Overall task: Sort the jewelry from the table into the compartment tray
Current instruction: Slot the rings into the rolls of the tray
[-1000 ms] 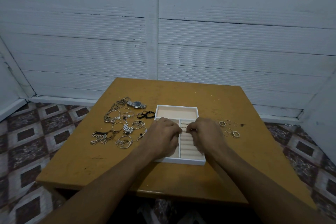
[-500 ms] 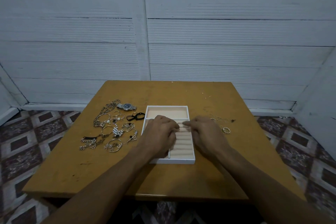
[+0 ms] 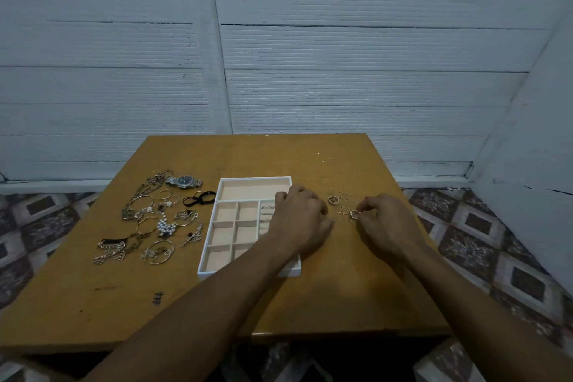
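A white compartment tray (image 3: 254,179) with beige lining sits mid-table. Its ring-roll section (image 3: 267,216) holds a few rings. My left hand (image 3: 302,220) lies over the tray's right side, fingers loosely curled, holding nothing that I can see. To the right of the tray lie several small rings (image 3: 342,209), one of them a thicker band (image 3: 333,200). My right hand (image 3: 386,223) is among them and pinches a ring (image 3: 354,214) on the table with its fingertips.
A pile of chains, bangles and a pearl piece (image 3: 164,226) lies left of the tray, with a wristwatch (image 3: 185,181) and a black band (image 3: 200,198) behind it. The wooden table (image 3: 124,304) stands against a white wall; patterned floor tiles show on both sides.
My right hand has left the ring rolls and moved right to the loose rings, pinching one. My left hand has shifted to the tray's right side, uncovering the small compartments.
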A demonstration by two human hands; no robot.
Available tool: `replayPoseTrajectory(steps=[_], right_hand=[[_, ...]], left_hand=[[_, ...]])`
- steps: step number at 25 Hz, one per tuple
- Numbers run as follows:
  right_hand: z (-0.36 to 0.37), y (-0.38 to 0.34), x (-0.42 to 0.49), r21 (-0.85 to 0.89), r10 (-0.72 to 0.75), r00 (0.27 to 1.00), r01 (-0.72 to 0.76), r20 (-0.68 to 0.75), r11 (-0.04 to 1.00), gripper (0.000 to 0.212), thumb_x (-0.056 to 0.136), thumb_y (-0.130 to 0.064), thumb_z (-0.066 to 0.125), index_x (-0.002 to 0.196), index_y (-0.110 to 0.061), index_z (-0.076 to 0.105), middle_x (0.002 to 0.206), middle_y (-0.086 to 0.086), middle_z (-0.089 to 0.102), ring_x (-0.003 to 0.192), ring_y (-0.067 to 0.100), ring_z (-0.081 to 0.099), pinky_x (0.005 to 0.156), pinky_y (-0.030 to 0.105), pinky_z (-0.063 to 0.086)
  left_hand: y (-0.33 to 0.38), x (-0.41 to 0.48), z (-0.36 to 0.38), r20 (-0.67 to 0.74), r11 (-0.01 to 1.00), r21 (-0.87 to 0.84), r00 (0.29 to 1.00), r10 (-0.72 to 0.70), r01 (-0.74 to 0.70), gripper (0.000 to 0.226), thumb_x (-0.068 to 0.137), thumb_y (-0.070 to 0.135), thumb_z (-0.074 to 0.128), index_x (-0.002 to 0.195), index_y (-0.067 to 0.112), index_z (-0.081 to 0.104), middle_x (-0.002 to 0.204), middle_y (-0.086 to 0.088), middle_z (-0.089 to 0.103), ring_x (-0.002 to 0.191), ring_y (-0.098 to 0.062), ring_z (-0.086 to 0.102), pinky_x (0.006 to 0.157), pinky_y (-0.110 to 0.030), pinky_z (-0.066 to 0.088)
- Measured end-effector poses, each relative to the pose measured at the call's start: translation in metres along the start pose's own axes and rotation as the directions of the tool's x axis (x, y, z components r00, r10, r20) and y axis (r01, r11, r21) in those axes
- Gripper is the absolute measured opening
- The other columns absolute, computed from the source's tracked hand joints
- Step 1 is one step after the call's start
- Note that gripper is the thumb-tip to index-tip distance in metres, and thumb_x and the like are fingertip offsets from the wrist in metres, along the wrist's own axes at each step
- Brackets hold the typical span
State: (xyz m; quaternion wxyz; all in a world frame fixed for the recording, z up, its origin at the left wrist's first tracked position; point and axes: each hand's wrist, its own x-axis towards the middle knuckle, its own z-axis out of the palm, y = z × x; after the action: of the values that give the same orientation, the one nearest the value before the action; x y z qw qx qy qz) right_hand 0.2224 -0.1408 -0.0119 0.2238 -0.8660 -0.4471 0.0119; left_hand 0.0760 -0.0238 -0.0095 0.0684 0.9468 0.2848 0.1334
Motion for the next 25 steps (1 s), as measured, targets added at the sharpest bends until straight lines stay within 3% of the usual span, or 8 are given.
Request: replayPoseTrajectory(steps=[7, 25], right_hand=[[-0.006, 0.013, -0.005, 0.011, 0.007, 1.000, -0.007, 0.027, 1.000, 0.020, 0.089, -0.029, 0.057, 0.101, -0.025, 0.072, 0.111, 0.000, 0.064, 0.099, 0.017, 0.055, 0.084, 0.037, 0.049], [-0.001, 0.003, 0.007, 0.014, 0.031, 0.997, -0.032, 0.075, 0.999, 0.026, 0.090, -0.028, 0.055, 0.112, -0.022, 0.067, 0.117, 0.001, 0.063, 0.108, 0.019, 0.055, 0.097, 0.046, 0.045]], left_hand=[[0.027, 0.026, 0.010, 0.052, 0.997, 0.063, 0.997, -0.055, 0.052, 0.038, 0.089, 0.049, 0.052, 0.110, 0.021, 0.067, 0.116, -0.006, 0.062, 0.114, -0.026, 0.044, 0.093, -0.040, 0.033], [0.030, 0.036, 0.019, 0.167, 0.998, 0.052, 0.985, -0.044, 0.036, 0.028, 0.094, 0.033, 0.053, 0.115, 0.015, 0.058, 0.122, -0.010, 0.059, 0.115, -0.029, 0.048, 0.093, -0.040, 0.040]])
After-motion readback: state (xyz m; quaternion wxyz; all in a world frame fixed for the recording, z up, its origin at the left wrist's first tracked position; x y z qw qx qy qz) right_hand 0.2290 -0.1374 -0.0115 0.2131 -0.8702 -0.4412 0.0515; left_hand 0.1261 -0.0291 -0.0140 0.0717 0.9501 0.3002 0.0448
